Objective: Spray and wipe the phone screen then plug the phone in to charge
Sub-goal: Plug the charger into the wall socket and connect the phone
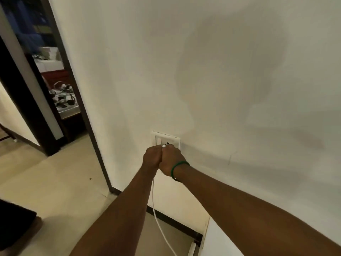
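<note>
A white wall socket plate (171, 139) sits low on the cream wall. Both my hands are pressed together right at its lower edge. My left hand (152, 157) and my right hand (170, 159), which wears a green band at the wrist, curl round a small white charger plug (163, 146) that only just shows between the fingers. A white cable (156, 217) hangs from under the hands down toward the floor. The phone is not in view.
A dark-framed doorway (86, 115) opens to the left, with a cluttered shelf (63, 97) beyond it. A dark skirting board (175, 224) runs along the wall's foot. A white surface edge (217, 241) lies at lower right, a dark object (14, 224) at lower left.
</note>
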